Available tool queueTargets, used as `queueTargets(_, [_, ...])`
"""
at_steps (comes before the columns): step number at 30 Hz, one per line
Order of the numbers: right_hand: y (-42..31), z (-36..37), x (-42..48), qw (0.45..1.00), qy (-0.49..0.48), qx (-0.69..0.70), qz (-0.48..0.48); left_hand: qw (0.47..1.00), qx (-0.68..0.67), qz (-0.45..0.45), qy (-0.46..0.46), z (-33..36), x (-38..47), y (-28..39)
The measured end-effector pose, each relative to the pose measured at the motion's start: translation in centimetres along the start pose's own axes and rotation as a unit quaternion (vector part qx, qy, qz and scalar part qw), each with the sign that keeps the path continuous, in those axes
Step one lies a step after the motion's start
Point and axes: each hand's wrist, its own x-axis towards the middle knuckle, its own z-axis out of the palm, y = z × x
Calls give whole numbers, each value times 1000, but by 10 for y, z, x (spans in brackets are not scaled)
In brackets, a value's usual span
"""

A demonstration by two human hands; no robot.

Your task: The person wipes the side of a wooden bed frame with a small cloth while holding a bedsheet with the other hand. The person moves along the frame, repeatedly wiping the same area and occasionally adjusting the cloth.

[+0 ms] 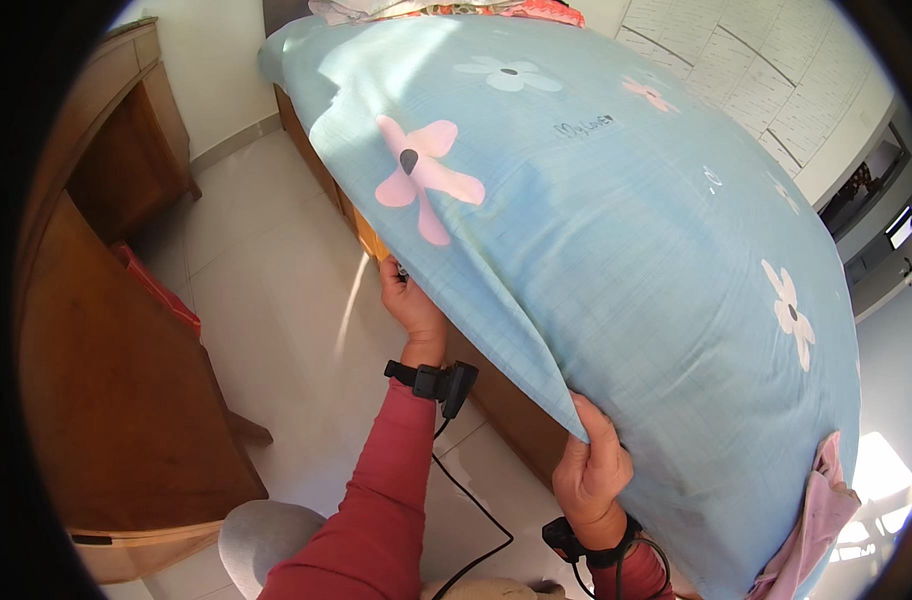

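Note:
A light blue bed sheet with pink and white flowers covers a mattress on a wooden bed frame. The sheet's near edge is pinched between thumb and fingers of my right hand, which draws it to a point beside the bed. Farther along the same side, my left hand is at the sheet's hanging edge, its fingers partly hidden there; whether it grips the cloth cannot be told. Both wrists wear black strapped devices with cables.
At left stands a brown wooden desk, with a red item beside it. Folded cloths lie at the bed's far end, and a pink cloth hangs at the lower right. A tiled floor strip separates desk and bed.

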Motion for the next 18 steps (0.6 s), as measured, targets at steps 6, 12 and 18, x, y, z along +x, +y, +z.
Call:
queueTargets(6, [13, -2, 4, 994, -75, -16, -81, 967, -217, -112, -76, 3, -6, 14])
queueTargets(12, [17, -10, 4, 988, -143, 47, -23, 977, -133, -148, -72, -14, -23, 15])
queueTargets(18, [11, -3, 6, 996, -86, -3, -9, 957, 226, -176, -37, -46, -61, 31])
